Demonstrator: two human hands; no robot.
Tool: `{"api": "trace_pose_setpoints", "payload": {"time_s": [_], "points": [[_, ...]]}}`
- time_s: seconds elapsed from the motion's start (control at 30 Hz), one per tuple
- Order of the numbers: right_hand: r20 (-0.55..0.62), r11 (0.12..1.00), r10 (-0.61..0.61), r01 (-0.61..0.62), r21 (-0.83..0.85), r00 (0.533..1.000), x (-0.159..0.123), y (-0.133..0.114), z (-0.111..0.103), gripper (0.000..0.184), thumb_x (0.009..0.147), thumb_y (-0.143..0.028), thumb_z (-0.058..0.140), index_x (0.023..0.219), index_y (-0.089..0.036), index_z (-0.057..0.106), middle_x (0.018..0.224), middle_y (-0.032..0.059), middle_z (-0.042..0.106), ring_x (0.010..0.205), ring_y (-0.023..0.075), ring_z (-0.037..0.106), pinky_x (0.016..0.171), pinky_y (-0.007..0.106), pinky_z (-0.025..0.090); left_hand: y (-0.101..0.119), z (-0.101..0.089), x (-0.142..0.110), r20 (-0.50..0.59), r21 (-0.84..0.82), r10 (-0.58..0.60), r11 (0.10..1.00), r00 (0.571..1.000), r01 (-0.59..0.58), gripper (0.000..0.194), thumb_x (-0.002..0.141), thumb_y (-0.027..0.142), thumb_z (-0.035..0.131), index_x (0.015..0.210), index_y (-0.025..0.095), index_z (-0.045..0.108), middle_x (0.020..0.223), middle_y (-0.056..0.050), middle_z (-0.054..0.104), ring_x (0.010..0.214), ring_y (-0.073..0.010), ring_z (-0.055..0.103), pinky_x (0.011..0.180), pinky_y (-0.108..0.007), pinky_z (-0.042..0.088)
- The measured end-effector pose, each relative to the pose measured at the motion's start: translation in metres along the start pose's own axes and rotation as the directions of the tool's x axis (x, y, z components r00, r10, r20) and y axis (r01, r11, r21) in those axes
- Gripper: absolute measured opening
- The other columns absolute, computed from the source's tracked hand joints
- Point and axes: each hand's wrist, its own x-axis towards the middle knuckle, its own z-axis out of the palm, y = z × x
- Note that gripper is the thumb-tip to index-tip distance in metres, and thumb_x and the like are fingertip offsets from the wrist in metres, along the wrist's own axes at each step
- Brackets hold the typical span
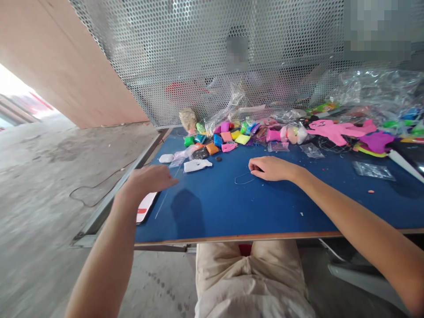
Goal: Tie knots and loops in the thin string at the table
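Observation:
My right hand (271, 168) rests on the blue tabletop with its fingers curled in a pinch. A thin pale thread or wire (244, 182) loops out on the table from beneath those fingers. At the table's left side, my left hand (150, 179) hovers with bent fingers closed together; whatever it may hold cannot be made out. Partly under that hand lies a phone-like flat thing (145, 206) with a white and red face. A thin clear strip (160, 205) lies close by. Between the hands are a white packet (198, 165) and a small dark disc (218, 159).
Several colourful clay packets (212, 148) line the back of the blue table (225, 212). A pink figure-shaped piece (338, 130) and clear plastic bags (374, 90) sit at the back right. Behind rises a perforated metal panel (198, 53). A cable (82, 203) lies on the floor.

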Motion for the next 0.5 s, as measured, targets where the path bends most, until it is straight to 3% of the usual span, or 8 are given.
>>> {"api": "trace_pose_setpoints", "payload": {"time_s": [0.03, 0.13, 0.23, 0.33, 0.4, 0.5], "points": [[0.001, 1.0, 0.015, -0.015, 0.005, 1.0, 0.0, 0.0, 0.0, 0.011, 0.092, -0.029, 0.05, 0.097, -0.022, 0.057, 0.096, 0.0039, 0.07, 0.076, 0.0171, 0.061, 0.064, 0.028, 0.035, 0.002, -0.005, -0.014, 0.049, 0.06, 0.002, 0.998, 0.999, -0.005, 0.036, 0.08, 0.046, 0.057, 0.057, 0.018, 0.055, 0.067, -0.007, 0.06, 0.079, -0.0289, 0.061, 0.076, -0.04, 0.043], [0.002, 0.999, 0.045, -0.045, 0.012, 0.999, 0.0, -0.001, 0.0, 0.015, 0.092, -0.031, 0.053, 0.103, -0.022, 0.057, 0.089, 0.0036, 0.07, 0.075, 0.0178, 0.061, 0.063, 0.028, 0.034, 0.026, -0.017, -0.053, -0.008, 0.068, 0.033, 0.997, 0.999, -0.033, 0.029, 0.081, 0.042, 0.053, 0.063, 0.022, 0.059, 0.071, -0.005, 0.064, 0.073, -0.0265, 0.061, 0.072, -0.038, 0.04], [0.019, 0.999, 0.031, -0.031, 0.024, 0.999, 0.0, -0.001, 0.0, 0.016, 0.093, -0.032, 0.051, 0.103, -0.021, 0.058, 0.091, 0.0043, 0.071, 0.076, 0.0181, 0.062, 0.064, 0.028, 0.035, 0.07, -0.019, -0.063, -0.037, 0.045, 0.175, 0.984, 0.984, -0.173, 0.024, 0.082, 0.039, 0.052, 0.068, 0.023, 0.063, 0.075, -0.006, 0.067, 0.072, -0.026, 0.062, 0.07, -0.038, 0.041], [0.027, 1.0, 0.008, -0.008, 0.015, 1.0, -0.001, -0.001, -0.002, 0.017, 0.095, -0.033, 0.048, 0.099, -0.021, 0.06, 0.098, 0.0055, 0.071, 0.08, 0.0186, 0.063, 0.066, 0.028, 0.037, 0.115, -0.01, -0.037, -0.1, 0.055, 0.301, 0.953, 0.948, -0.297, 0.028, 0.087, 0.037, 0.047, 0.079, 0.022, 0.069, 0.088, -0.01, 0.071, 0.085, -0.0299, 0.066, 0.074, -0.038, 0.044], [0.027, 1.0, 0.005, -0.004, -0.017, 1.0, -0.002, -0.001, -0.004, 0.016, 0.095, -0.031, 0.048, 0.097, -0.021, 0.061, 0.099, 0.0055, 0.072, 0.082, 0.0191, 0.064, 0.067, 0.028, 0.037, 0.137, 0.0, -0.01, -0.163, 0.06, 0.295, 0.955, 0.942, -0.289, 0.033, 0.09, 0.036, 0.044, 0.091, 0.018, 0.071, 0.095, -0.016, 0.072, 0.094, -0.0341, 0.067, 0.078, -0.04, 0.047], [0.039, 0.996, 0.011, -0.008, -0.09, 0.999, -0.003, -0.001, -0.006, 0.014, 0.092, -0.026, 0.05, 0.094, -0.021, 0.063, 0.095, 0.0046, 0.072, 0.079, 0.0191, 0.064, 0.065, 0.028, 0.036, 0.152, 0.016, 0.026, -0.246, 0.055, 0.279, 0.96, 0.928, -0.274, 0.036, 0.094, 0.036, 0.042, 0.104, 0.014, 0.069, 0.101, -0.019, 0.071, 0.098, -0.0349, 0.068, 0.08, -0.041, 0.049]]}}
